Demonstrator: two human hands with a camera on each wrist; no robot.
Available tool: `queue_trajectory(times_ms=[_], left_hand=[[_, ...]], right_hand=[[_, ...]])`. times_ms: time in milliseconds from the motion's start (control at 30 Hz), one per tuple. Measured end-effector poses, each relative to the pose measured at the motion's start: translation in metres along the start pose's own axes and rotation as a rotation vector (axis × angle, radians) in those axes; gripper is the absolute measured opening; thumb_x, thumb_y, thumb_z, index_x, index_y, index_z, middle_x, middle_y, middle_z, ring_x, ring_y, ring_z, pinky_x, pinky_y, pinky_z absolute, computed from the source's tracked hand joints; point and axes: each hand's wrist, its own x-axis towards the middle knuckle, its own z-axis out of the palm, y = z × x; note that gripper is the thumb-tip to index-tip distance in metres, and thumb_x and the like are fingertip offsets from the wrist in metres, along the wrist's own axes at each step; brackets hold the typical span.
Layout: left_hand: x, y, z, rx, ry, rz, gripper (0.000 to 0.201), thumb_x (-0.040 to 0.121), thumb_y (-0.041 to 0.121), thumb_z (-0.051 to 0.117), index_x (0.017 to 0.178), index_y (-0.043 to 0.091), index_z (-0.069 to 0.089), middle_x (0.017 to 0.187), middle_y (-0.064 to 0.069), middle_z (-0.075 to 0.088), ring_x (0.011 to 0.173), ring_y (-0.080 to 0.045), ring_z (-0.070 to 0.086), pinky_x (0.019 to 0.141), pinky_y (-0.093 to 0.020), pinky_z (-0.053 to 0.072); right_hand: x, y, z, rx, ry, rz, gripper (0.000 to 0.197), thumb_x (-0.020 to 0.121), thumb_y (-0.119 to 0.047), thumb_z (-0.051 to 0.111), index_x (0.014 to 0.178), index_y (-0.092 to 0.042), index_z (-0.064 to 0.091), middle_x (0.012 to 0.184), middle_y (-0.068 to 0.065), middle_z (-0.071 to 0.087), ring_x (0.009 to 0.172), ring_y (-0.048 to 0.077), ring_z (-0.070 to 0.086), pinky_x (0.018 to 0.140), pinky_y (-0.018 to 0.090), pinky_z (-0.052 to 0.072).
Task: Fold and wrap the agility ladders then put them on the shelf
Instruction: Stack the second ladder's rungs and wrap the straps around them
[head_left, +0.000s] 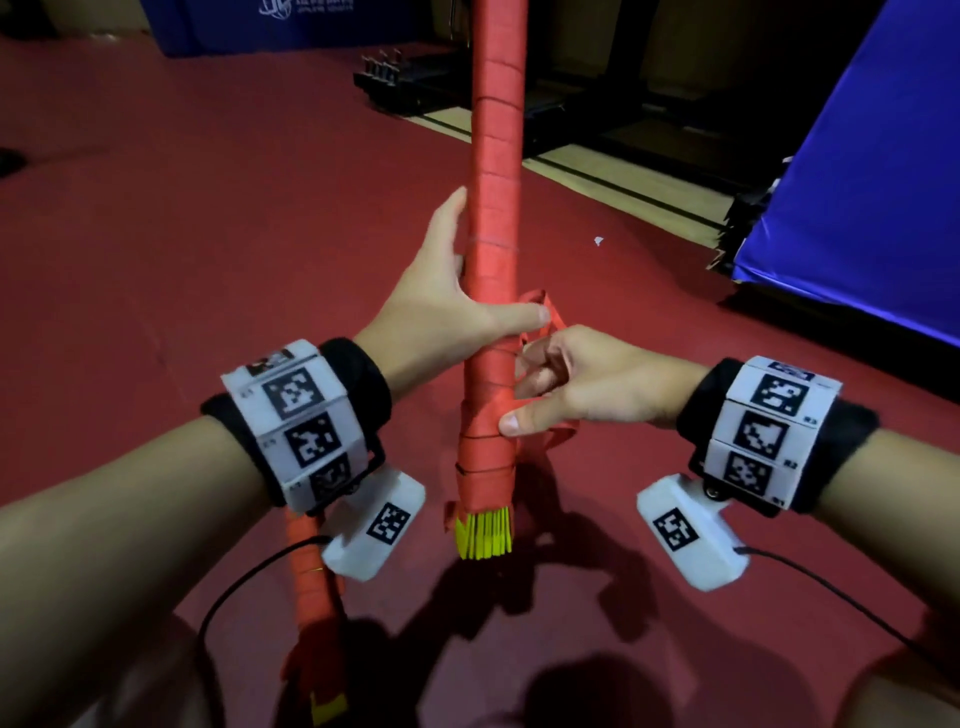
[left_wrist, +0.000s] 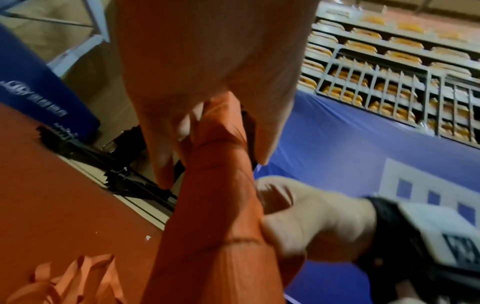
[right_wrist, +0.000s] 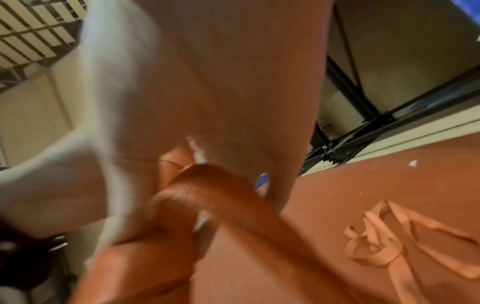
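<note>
Hands first: the left hand (head_left: 457, 306) wraps its thumb and fingers round the upright ladder bundle (head_left: 491, 291), near its middle. The right hand (head_left: 582, 384), just below, pinches the loose red strap (right_wrist: 207, 185) against the bundle. Two bundles show: the held one, yellow rung ends (head_left: 483, 535) fanned at its foot, and a second bundle (head_left: 311, 587) lying on the red floor (head_left: 182, 234) by the left arm. Loose strap loops (right_wrist: 384, 242) trail on the floor. Beyond stand one blue mat (head_left: 872, 208), black frames (head_left: 415, 83) and grey shelves (left_wrist: 389, 82).
</note>
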Motion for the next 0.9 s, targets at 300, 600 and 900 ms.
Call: queue_trajectory(times_ms=[300,600,900], left_hand=[[0.002,-0.015,-0.003,0.022,-0.007,-0.023,0.113,0.066,0.008,0.085,0.155,0.036,0.021,0.092,-0.004,0.056,0.071,-0.013,0.062,0.071,-0.038,0.061],[0.000,-0.007,-0.003,-0.151,-0.035,-0.187,0.092,0.075,0.001,0.083,0.148,0.034,0.038,0.119,-0.017,0.069,0.080,-0.019,0.066,0.042,-0.020,0.046],[-0.002,-0.005,-0.006,-0.347,-0.125,-0.234,0.082,0.077,-0.001,0.077,0.142,0.035,0.042,0.129,-0.010,0.070,0.103,-0.034,0.075,0.081,-0.053,0.059]], right_hand=[[-0.003,-0.001,-0.014,-0.251,-0.050,0.020,0.023,0.085,-0.034,0.080,0.098,-0.015,0.081,0.091,0.015,0.076,0.077,0.011,0.059,0.079,0.033,0.050],[-0.002,0.002,-0.016,-0.163,0.000,-0.130,0.018,0.080,-0.025,0.084,0.089,-0.011,0.077,0.082,0.012,0.073,0.076,0.016,0.061,0.078,0.036,0.052],[-0.004,0.003,-0.010,-0.017,-0.093,-0.049,0.028,0.091,-0.022,0.073,0.096,0.004,0.063,0.074,0.012,0.055,0.070,0.026,0.049,0.060,0.024,0.044]])
